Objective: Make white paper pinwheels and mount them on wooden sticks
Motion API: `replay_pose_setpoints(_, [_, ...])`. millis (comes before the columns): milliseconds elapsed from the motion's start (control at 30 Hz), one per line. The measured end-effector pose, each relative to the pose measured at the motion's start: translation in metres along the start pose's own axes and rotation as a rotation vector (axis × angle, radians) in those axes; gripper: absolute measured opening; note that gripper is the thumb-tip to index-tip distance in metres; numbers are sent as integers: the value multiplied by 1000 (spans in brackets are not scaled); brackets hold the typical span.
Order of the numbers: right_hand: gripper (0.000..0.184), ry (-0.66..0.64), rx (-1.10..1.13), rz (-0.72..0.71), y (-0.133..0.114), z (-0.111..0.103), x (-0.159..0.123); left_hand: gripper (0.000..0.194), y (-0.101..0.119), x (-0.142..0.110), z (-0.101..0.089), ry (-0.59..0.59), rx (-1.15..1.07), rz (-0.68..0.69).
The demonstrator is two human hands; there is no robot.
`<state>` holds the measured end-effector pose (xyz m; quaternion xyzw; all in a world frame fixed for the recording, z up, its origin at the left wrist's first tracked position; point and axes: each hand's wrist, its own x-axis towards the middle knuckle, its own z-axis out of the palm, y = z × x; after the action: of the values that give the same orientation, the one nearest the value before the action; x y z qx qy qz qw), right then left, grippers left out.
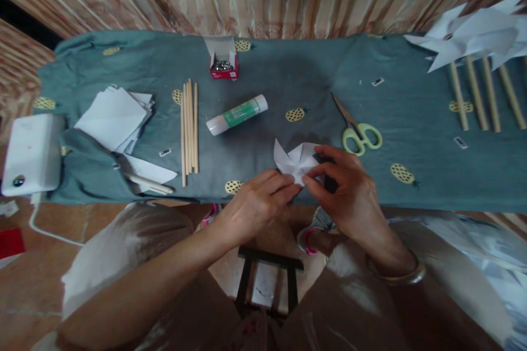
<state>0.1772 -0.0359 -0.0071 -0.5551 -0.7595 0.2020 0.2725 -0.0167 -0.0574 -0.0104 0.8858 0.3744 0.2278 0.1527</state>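
A white paper pinwheel lies near the table's front edge, its blades partly folded toward the middle. My left hand has its fingers closed on the pinwheel's lower left edge. On its right side, my right hand grips the paper with thumb and fingertips, one fingertip reaching a blade's upper right corner. Just right of my right hand lie scissors with light green handles, blades pointing away. Behind the pinwheel is a white and green glue stick on its side.
Several wooden sticks lie left of the glue stick. A red box of metal pins stands at the back. Farther left are stacked paper squares and a white power bank with a cable. Pinwheels on sticks lie at the far right.
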Motion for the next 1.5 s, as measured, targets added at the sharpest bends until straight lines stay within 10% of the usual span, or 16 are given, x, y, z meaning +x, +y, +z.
replay_pose_setpoints(1033, [9, 68, 24, -103, -1, 0, -4, 22, -3, 1, 3, 64, -109, -5])
replay_pose_setpoints(1500, [38, -55, -55, -214, 3, 7, -8, 23, -3, 0, 3, 52, -110, -14])
